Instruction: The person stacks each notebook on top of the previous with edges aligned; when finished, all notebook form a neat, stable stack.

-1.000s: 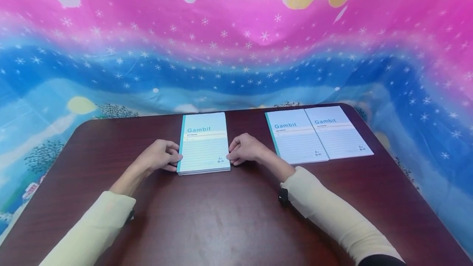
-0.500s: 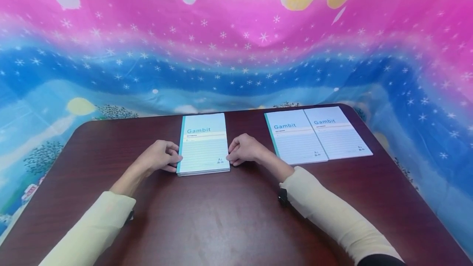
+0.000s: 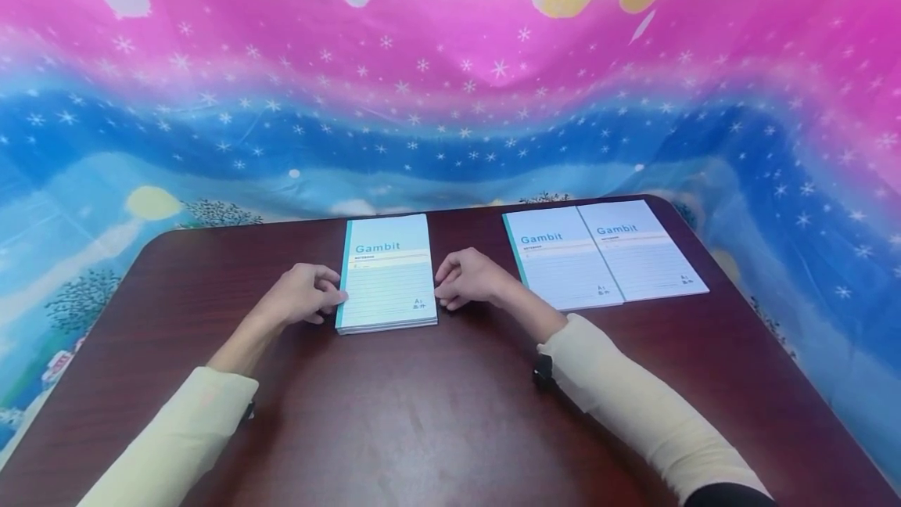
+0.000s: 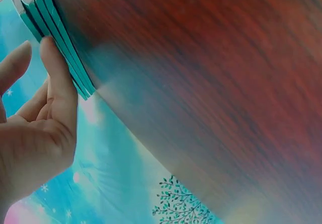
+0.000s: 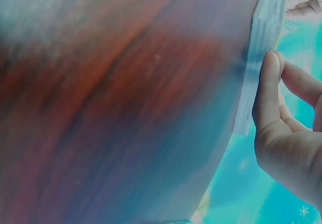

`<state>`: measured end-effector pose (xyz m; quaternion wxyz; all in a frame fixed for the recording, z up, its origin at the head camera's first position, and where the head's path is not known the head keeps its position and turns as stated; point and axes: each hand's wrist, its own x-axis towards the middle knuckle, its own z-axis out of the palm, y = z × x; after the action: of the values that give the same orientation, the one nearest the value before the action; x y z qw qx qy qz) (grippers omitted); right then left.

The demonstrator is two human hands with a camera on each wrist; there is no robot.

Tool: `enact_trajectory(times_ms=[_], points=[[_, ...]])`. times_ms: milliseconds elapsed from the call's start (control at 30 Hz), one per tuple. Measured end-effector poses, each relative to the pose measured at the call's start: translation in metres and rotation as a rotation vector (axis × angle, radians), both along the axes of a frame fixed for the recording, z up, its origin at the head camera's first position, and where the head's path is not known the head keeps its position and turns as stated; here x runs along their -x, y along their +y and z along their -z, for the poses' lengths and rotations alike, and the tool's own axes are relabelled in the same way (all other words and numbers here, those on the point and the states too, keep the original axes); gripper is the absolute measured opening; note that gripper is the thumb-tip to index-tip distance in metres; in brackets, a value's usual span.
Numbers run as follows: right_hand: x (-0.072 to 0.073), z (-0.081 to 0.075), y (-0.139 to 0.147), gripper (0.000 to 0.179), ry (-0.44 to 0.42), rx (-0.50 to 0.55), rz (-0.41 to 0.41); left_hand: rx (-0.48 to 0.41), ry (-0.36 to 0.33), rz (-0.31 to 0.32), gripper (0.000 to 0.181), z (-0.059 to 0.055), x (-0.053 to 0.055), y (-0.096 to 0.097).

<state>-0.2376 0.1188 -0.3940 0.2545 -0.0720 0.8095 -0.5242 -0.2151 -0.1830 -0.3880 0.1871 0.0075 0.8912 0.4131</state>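
Observation:
A stack of several "Gambit" notebooks [image 3: 389, 280] lies flat on the dark brown table, its teal spines facing left. At that spine side is my left hand [image 3: 299, 294]; in the left wrist view its thumb [image 4: 56, 65] reaches the spines while the forefinger stands apart from it. On the opposite side my right hand [image 3: 475, 280] is close by the page edges, with thumb and forefinger tips together. The right wrist view shows these fingertips [image 5: 271, 63] right at the stack's page edges [image 5: 259, 48]. Neither hand wraps round the notebooks.
Two more notebooks lie side by side at the right, a left one [image 3: 563, 257] and a right one [image 3: 642, 249]. The brown table [image 3: 394, 413] ends at the back against a pink and blue patterned cloth [image 3: 450, 77].
The right hand has shifted slightly up and away from the stack's right side. Left-hand fingers have lifted a little at the spine. The stack keeps its place.

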Motion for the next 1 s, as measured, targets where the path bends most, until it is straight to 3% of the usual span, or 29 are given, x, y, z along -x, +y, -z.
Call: enact_trajectory(times_ms=[333, 700, 1000], points=[[0.001, -0.009, 0.020, 0.024, 0.012, 0.069, 0.006, 0.010, 0.048, -0.007, 0.045, -0.010, 0.001, 0.009], [0.001, -0.017, 0.043, 0.025, 0.034, 0.087, 0.058, -0.009, 0.109, 0.040, 0.042, -0.012, 0.004, 0.039], [-0.002, -0.022, 0.066, 0.025, 0.065, 0.081, 0.081, -0.047, 0.093, 0.081, 0.041, -0.012, 0.008, 0.068]])
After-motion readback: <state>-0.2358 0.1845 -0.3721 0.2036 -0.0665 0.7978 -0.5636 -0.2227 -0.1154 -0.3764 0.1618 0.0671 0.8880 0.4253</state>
